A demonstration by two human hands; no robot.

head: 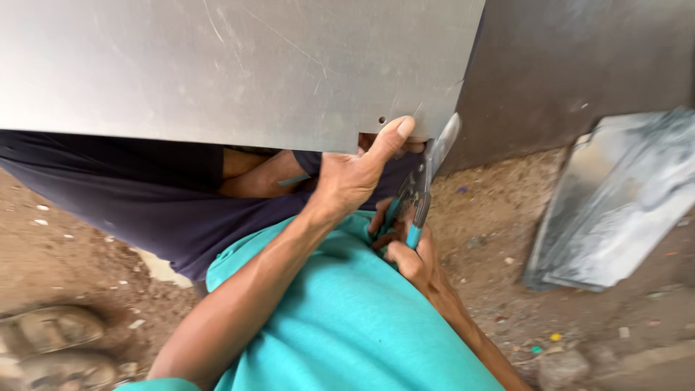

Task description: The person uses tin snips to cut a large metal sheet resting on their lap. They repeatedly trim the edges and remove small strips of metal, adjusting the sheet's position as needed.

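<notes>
a sandal (pixel 51 340) lay on the dirt floor (pixel 65 246) at the lower left. above it, a large grey metal sheet (pixel 217 72) spanned the upper frame, its surface scratched, with a small hole (pixel 381 120) near its lower edge. the left hand (pixel 355 177) was closed on the sheet's lower edge beside a notch, thumb (pixel 394 134) pressed flat on the face, remaining fingers hidden behind the sheet. the forearm crossed a teal shirt (pixel 340 318) and dark trousers (pixel 145 203). just right of the left hand, the snips (pixel 427 174) stood nearly upright, blades (pixel 443 141) at the sheet's lower right corner; whether the blades touched the sheet could not be told. the right hand (pixel 405 250) was closed around the snips' teal handles (pixel 413 235), held against the shirt. behind the snips stood a dark panel (pixel 579 65). at the far right, a stack of bent metal pieces (pixel 615 203) rested on the floor, well apart from both hands.
</notes>
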